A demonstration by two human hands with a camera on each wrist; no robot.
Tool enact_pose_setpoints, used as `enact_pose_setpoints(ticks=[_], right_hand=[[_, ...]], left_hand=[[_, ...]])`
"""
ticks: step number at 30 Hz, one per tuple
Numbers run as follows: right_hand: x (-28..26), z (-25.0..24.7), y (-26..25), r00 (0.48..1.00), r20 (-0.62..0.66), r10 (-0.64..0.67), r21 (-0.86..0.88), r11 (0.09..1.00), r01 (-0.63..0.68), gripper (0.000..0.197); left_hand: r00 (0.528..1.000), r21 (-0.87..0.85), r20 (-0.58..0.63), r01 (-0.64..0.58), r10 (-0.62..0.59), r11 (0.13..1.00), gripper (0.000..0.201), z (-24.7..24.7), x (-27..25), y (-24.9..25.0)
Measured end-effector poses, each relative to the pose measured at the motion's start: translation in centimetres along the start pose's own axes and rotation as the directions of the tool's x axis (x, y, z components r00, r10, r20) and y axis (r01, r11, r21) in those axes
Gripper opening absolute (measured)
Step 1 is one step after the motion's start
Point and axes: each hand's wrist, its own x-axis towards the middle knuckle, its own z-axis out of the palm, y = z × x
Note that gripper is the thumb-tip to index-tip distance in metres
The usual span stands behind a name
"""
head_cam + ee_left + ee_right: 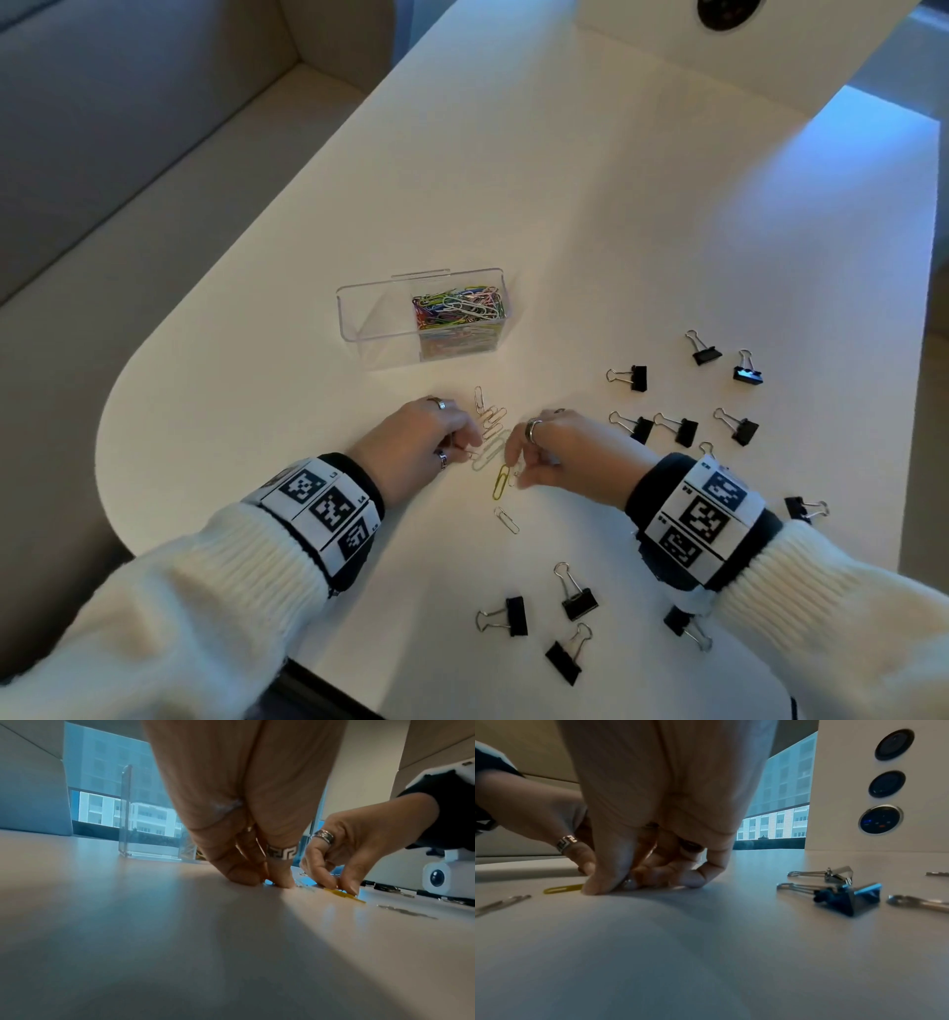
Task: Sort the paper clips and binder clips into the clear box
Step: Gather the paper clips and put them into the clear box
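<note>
On the bench: a white bench with a rounded near-left corner carries the whole scene; a person in white knit sleeves works at its near edge
Left hand: the left hand sits fingers-down on the surface, its fingertips bunched together and pinching at the edge of the loose paper clips; whether a clip is actually clamped cannot be told
Right hand: the right hand curls beside it, thumb and forefinger pressed down at one end of a yellow paper clip; a firm hold on it cannot be confirmed
Clear box: the clear box stands just beyond the hands; its right compartment holds a heap of coloured paper clips
On the surface: a silver paper clip lies apart, nearer the person than the yellow one
Binder clips: black binder clips lie scattered right of the hands and near the front edge, all outside the box
</note>
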Motion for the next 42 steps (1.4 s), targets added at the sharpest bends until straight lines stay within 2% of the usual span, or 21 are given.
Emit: enact_pose_setpoints(ticks=[4,6,8,10,13,15,16,18,20,21,23,28,31,32,33,34,35,37,38,40,42], right_hand=[[0.3,-0.3,0.1,1.0,-0.011,-0.006,-0.015,1.0,0.006,0.019],[0.2,-0.4,0.0,1.0,0.004,0.003,-0.068,0.998,-0.003,0.021],[0.0,-0.5,-0.2,0.999,0.028,0.021,-0.158,0.987,-0.017,0.024],[-0.1,-0.4,-0.3,0.998,0.056,0.029,-0.268,0.963,-0.013,0.028],[-0.2,-0.6,-0.6,0.996,0.088,0.008,-0.371,0.928,0.026,0.031],[0.3,-1.3,-0.5,1.0,0.015,0.005,-0.339,0.941,0.0,0.033],[0.7,-1.8,-0.3,0.997,-0.083,-0.008,-0.289,0.957,-0.017,0.033],[1.6,-3.1,-0.1,0.939,-0.342,-0.034,-0.143,0.99,-0.016,0.032],[2.9,-4.6,-0.4,0.821,-0.571,-0.017,-0.021,1.0,0.007,0.026],[3.7,-5.2,-0.7,0.765,-0.644,-0.009,0.009,1.0,0.019,0.022],[5.2,-6.1,-1.3,0.698,-0.716,-0.003,0.029,0.999,0.034,0.016],[7.0,-6.3,-1.8,0.664,-0.747,0.043,0.121,0.99,0.073,0.012],[6.3,-5.9,-1.6,0.566,-0.823,0.043,0.166,0.972,0.168,0.014],[5.8,-5.6,-1.5,0.548,-0.835,0.047,0.175,0.967,0.183,0.015],[5.2,-5.3,-1.2,0.56,-0.828,0.038,0.176,0.965,0.194,0.016],[4.6,-5.0,-0.9,0.612,-0.791,0.01,0.171,0.964,0.206,0.016],[4.0,-4.5,-0.6,0.699,-0.714,-0.032,0.162,0.964,0.209,0.015],[3.0,-3.3,0.0,0.882,-0.465,-0.072,0.15,0.976,0.158,0.023],[2.8,-2.6,0.3,0.936,-0.345,-0.07,0.146,0.981,0.128,0.035],[2.6,-1.5,0.7,0.975,-0.205,-0.082,0.113,0.988,0.107,0.054],[2.8,-1.0,0.6,0.98,-0.175,-0.093,0.072,0.992,0.107,0.054]], left_hand=[[0.998,0.121,0.063,0.004,-0.012,0.993,0.016,0.5,0.0,-0.2],[0.994,0.203,0.111,-0.013,-0.009,0.979,0.019,0.7,-0.1,-0.1],[0.994,0.19,0.103,-0.038,0.019,0.981,0.015,0.2,-0.4,0.4],[0.996,0.067,-0.052,-0.069,0.073,0.995,0.009,-1.4,-0.4,1.3],[0.93,-0.011,-0.361,-0.075,0.066,0.997,0.008,-4.9,0.8,2.7],[0.893,0.024,-0.449,-0.019,0.027,1.0,0.008,-6.3,2.2,2.5],[0.889,0.045,-0.459,0.028,-0.005,0.999,0.01,-6.7,2.9,2.3],[0.884,0.077,-0.462,0.119,-0.07,0.99,0.013,-6.6,3.8,1.7],[0.868,0.076,-0.484,0.166,-0.109,0.983,0.015,-6.1,4.2,1.3],[0.856,0.053,-0.504,0.168,-0.118,0.984,0.015,-6.0,4.3,1.2],[0.829,-0.019,-0.545,0.141,-0.128,0.99,0.012,-5.7,4.3,1.2],[0.79,-0.113,-0.6,0.074,-0.127,0.991,0.013,-5.4,3.6,0.9],[0.731,-0.052,-0.681,0.009,-0.042,0.999,0.013,-5.5,2.3,1.1],[0.717,-0.032,-0.697,-0.019,-0.009,0.999,0.013,-5.4,1.7,1.3],[0.72,-0.02,-0.693,-0.055,0.026,0.998,0.013,-5.1,1.0,1.7],[0.745,-0.011,-0.665,-0.094,0.063,0.996,0.013,-4.8,0.3,2.0],[0.785,-0.004,-0.612,-0.126,0.097,0.992,0.013,-4.3,-0.2,2.1],[0.876,-0.005,-0.469,-0.129,0.111,0.992,0.014,-3.2,-0.6,2.0],[0.914,-0.013,-0.4,-0.086,0.074,0.996,0.014,-2.8,-0.6,1.7],[0.954,-0.026,-0.294,0.047,-0.052,0.999,0.012,-2.1,-0.3,1.1],[0.965,-0.039,-0.208,0.156,-0.161,0.987,0.015,-1.5,-0.2,1.1]])
